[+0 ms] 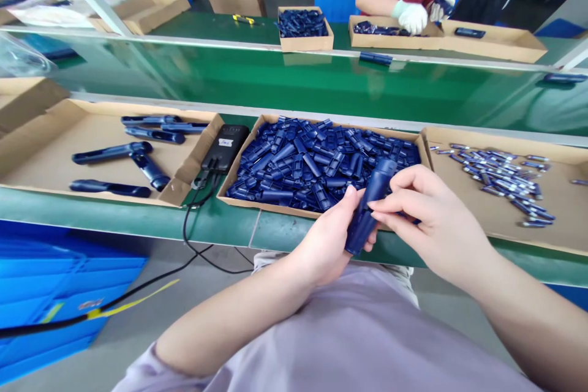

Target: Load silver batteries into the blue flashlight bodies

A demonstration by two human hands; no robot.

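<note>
A dark blue plastic tube [379, 185], tilted with its upper end to the right, is wrapped in the fingers of my left hand [327, 237]. My right hand [434, 223] is closed in a pinch, thumb and fingertips against the side of the tube near its middle. Whatever small piece may sit between those fingertips is hidden. Just behind both hands is a shallow cardboard box [250, 201] heaped with small dark blue plastic parts [294, 159]. To the right, another cardboard box [569, 156] contains many small silver-and-blue cylindrical pieces [498, 177].
At left, a cardboard tray [41, 165] holds several long blue tubes [110, 153]. A black power bank [225, 147] with cables [186, 226] stands between boxes. Beyond runs a green belt [257, 89]; across it, a gloved co-worker's hand [413, 17] is over another box [395, 41].
</note>
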